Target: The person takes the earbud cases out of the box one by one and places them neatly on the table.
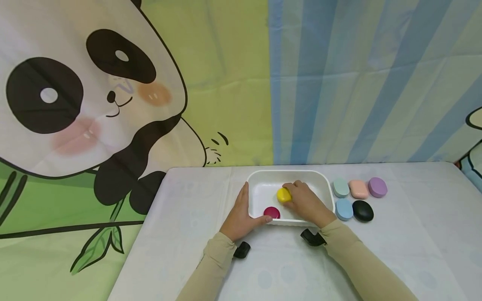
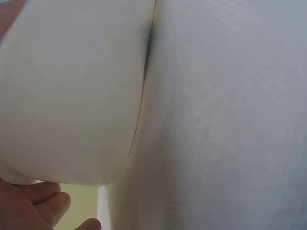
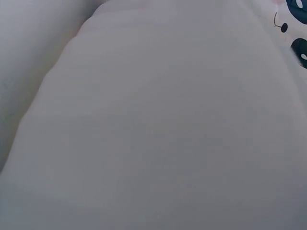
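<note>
A white rectangular tray sits on the table. My left hand rests against its left side, fingers straight along the outer wall and thumb at the front rim; in the left wrist view, several fingers show by the tray's corner. Inside the tray, my right hand pinches a small yellow rounded piece between fingers and thumb. Near the left thumb, a magenta round piece lies in the tray. The right wrist view shows mostly blurred white surface, without the hand.
Right of the tray lie several smooth rounded pieces: mint, peach, purple, light blue and black. A white cloth covers the table. Behind it hangs a panda-printed backdrop.
</note>
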{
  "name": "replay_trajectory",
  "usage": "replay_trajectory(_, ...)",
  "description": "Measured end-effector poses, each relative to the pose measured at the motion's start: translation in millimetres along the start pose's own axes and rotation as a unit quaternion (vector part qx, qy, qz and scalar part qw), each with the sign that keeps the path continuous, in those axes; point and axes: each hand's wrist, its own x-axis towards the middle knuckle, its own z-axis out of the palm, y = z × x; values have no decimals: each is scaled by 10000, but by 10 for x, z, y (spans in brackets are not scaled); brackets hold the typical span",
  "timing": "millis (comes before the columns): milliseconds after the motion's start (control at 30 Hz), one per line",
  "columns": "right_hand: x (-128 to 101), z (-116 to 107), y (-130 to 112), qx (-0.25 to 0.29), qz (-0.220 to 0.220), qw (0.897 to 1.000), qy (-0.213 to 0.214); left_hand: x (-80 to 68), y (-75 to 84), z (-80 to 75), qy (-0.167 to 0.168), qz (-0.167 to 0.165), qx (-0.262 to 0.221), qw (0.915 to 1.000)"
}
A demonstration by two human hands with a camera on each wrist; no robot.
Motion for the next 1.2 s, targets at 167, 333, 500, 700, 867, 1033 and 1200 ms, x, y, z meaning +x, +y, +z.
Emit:
replay_trajectory(167,-59,-54,-47,194,102,9998,21,-2,8,-2,25,44,0,10000)
replay_trajectory(333,-136,-92,-74,266,140,9995,63,4,8,2,22,11,85,10000)
replay_trajectory(500,-214,-145,-78,235,-54,9994,234,8,0,6,2,-6,117,9999)
replay_trajectory(700,-333,-225,-69,214,-282,9981,511,5,-9,2,-11,-32,64,10000)
replay_trajectory(867,-422,-301,-59,267,-346,9971,622,5,-3,8,-16,-93,17,10000)
replay_trajectory(1033,-505,-370,-28,269,-309,9968,680,5,-1,10,-21,-113,-3,9999)
replay_trajectory(1200,-576,-427,27,258,-322,9963,755,9,-8,7,9,-69,-19,10000)
